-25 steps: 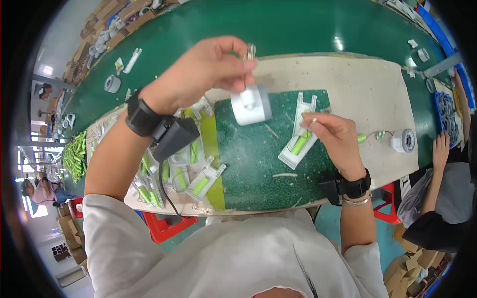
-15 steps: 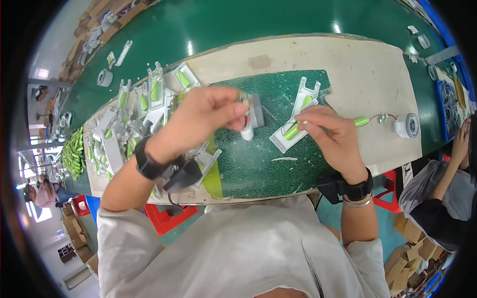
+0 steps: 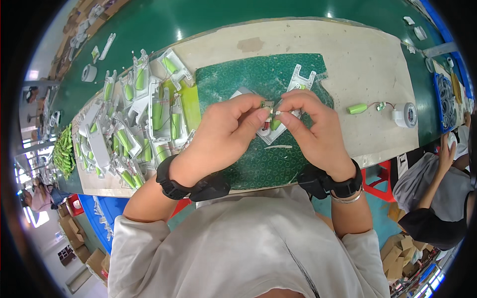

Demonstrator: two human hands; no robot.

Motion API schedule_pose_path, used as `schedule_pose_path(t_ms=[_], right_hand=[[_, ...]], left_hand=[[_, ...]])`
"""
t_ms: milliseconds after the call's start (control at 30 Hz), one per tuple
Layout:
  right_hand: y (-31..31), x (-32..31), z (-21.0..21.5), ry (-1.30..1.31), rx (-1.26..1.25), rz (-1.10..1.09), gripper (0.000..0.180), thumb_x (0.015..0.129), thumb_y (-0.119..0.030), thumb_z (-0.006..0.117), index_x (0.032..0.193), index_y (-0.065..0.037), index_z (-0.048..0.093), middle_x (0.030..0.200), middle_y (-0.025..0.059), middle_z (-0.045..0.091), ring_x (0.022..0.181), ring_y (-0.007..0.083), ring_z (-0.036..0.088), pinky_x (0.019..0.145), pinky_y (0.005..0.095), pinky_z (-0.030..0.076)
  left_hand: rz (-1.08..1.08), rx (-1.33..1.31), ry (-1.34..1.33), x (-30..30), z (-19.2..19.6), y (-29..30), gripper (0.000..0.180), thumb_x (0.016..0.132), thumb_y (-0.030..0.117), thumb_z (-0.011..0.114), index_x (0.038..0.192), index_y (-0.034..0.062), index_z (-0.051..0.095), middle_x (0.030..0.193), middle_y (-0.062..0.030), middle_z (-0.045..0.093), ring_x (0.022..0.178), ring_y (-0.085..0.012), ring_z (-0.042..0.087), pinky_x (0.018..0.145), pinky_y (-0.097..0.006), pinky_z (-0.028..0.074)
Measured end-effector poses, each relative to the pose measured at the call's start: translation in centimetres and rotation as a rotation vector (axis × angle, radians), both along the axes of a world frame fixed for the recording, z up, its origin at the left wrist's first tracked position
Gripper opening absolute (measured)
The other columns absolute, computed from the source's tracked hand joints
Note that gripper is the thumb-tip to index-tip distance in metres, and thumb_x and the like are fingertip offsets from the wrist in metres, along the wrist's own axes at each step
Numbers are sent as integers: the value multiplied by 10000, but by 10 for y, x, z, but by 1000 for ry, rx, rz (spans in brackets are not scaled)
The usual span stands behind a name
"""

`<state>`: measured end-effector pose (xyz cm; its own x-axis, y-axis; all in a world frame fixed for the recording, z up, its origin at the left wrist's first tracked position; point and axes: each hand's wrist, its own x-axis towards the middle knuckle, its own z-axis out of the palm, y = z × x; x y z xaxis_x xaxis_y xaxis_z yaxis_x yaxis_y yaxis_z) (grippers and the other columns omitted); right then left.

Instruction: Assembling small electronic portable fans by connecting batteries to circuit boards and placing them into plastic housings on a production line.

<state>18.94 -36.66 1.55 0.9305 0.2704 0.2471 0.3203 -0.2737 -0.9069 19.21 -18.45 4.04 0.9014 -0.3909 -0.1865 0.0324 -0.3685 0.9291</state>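
My left hand (image 3: 229, 128) pinches a small circuit board (image 3: 268, 105) with red wires, over the green patterned mat (image 3: 258, 166). Close against it, my right hand (image 3: 318, 130) holds a small white plug (image 3: 278, 113) between thumb and forefinger. Under my right hand lies a white plastic housing (image 3: 302, 79), its forked end pointing away from me. A green cylindrical battery (image 3: 275, 124) shows in part in that housing. Behind my left fingers a pale grey piece (image 3: 242, 92) is mostly hidden. Whether plug and board touch is too small to tell.
A pile of white housings with green batteries (image 3: 158, 115) covers the table's left side. At right lie a loose green battery (image 3: 357, 109) wired to a round white part (image 3: 405, 115). A blue crate (image 3: 443, 104) of grey rings stands far right, near another person's arm (image 3: 437, 171).
My hands have come together over the mat. The left brought the circuit board right, toward the housing; the right moved left to meet it and now holds the white plug.
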Motion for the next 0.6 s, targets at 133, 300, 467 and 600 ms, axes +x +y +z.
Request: schedule_pose_path(t_ms=[133, 300, 467, 600], right_hand=[[-2, 1, -1, -155, -75, -56, 79, 770, -44, 583, 838, -18, 552, 838, 91, 569, 792, 235, 533, 691, 299, 428], [-31, 5, 7, -84, 31, -173, 70, 825, -70, 553, 853, -7, 546, 874, 79, 580, 797, 168, 533, 731, 265, 423], [-52, -8, -1, 112, 408, -132, 134, 893, -106, 486, 908, 12, 549, 873, 44, 584, 809, 101, 516, 770, 236, 408], [-48, -14, -6, 327, 160, -129, 155, 906, -126, 465, 889, 7, 543, 1043, 97, 569, 971, 140, 504, 864, 267, 375]], left_hand=[[8, 15, 22, 0, 2, 0, 156, 897, 115, 497, 968, -7, 564, 745, -6, 570, 594, -44, 490, 544, -182, 418], [179, -194, -23, 0, 4, 12, 156, 889, 110, 508, 960, -16, 567, 772, -23, 584, 619, -56, 499, 566, -190, 418], [50, -55, -46, -1, 8, 18, 151, 872, 102, 530, 958, -16, 570, 767, -20, 579, 648, -58, 503, 590, -194, 415], [-44, 0, -129, 0, 8, 12, 129, 850, 93, 551, 911, -17, 576, 727, -50, 578, 645, -87, 524, 587, -216, 421]])
